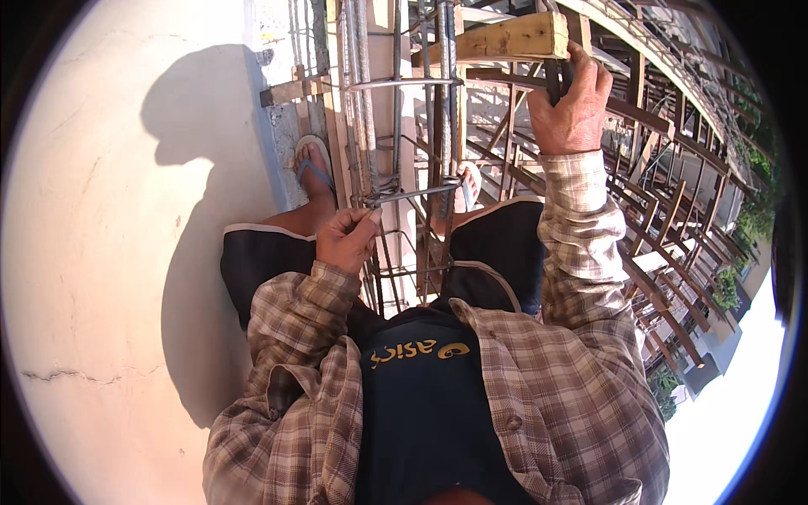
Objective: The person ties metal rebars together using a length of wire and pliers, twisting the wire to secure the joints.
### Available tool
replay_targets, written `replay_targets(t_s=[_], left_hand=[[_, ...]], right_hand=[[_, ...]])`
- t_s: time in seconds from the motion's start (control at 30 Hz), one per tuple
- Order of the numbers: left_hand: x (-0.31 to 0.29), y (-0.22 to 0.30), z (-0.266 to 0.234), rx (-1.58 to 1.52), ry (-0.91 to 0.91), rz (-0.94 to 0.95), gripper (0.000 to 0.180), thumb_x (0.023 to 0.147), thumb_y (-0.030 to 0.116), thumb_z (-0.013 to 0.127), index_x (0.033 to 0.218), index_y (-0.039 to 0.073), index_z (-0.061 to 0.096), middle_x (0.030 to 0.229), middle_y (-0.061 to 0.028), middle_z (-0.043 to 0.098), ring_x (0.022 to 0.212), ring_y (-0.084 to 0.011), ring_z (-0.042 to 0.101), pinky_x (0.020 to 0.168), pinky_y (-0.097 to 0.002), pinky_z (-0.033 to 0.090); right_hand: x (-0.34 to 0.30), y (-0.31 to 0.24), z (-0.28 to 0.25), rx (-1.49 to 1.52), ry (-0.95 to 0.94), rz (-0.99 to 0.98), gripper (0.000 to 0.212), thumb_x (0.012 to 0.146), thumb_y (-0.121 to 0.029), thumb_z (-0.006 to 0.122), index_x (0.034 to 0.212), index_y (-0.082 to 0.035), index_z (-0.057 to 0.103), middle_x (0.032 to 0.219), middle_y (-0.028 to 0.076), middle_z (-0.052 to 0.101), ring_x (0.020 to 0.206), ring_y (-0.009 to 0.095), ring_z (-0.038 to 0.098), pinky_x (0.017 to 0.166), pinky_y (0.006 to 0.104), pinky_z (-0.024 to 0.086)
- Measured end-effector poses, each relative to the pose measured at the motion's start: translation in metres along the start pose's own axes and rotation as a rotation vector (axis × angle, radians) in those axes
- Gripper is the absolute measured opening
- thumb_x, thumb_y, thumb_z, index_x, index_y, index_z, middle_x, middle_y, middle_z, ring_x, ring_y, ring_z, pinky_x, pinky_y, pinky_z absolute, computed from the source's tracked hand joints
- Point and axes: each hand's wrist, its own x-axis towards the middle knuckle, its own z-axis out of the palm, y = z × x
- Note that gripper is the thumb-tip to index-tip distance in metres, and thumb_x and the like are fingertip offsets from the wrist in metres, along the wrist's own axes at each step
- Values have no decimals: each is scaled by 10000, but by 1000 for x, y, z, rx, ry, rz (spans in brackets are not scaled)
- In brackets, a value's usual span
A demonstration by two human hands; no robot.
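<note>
A long cage of steel rebar (364, 109) with cross ties runs away from me between my feet. My left hand (347, 240) is closed in a pinch against its left bar, close to a tie (412, 195). What its fingertips hold, if anything, is too small to make out. Out to the right, my right hand (575, 109) curls around a dark tool with two narrow bars (552, 82). Its fingertips are beside the end of a wooden beam (513, 38), and the tool's far end is hidden by that beam.
On the left rises a pale, cracked wall (93, 252) with my shadow on it. My sandalled feet (313, 168) straddle the cage. To the right, many timber props and planks (656, 210) form open framework with gaps. A small wooden crosspiece (295, 91) lies ahead left.
</note>
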Motion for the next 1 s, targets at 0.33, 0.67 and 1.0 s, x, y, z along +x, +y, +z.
replay_targets(t_s=[0.33,0.67,1.0], left_hand=[[-2,-13,-9,-234,-38,-8,119,881,119,677,936,17,647,749,-33,601,564,-93,515,490,-217,397],[14,-20,-3,-86,-37,67,90,863,75,666,856,-13,651,707,-63,618,508,-106,547,400,-228,427],[22,-28,-13,-90,-74,141,105,818,73,692,833,-5,623,663,-63,613,464,-121,552,387,-250,431]], right_hand=[[-75,-45,-109,1376,-176,543,366,847,19,517,1213,34,513,935,161,622,726,201,617,654,306,533],[-198,-100,-40,1092,-1188,1053,440,824,25,597,1249,42,487,949,121,645,817,207,648,719,339,529],[-189,-104,-20,631,-1359,781,382,860,-23,572,1234,-54,500,945,50,634,861,171,660,674,349,558]])
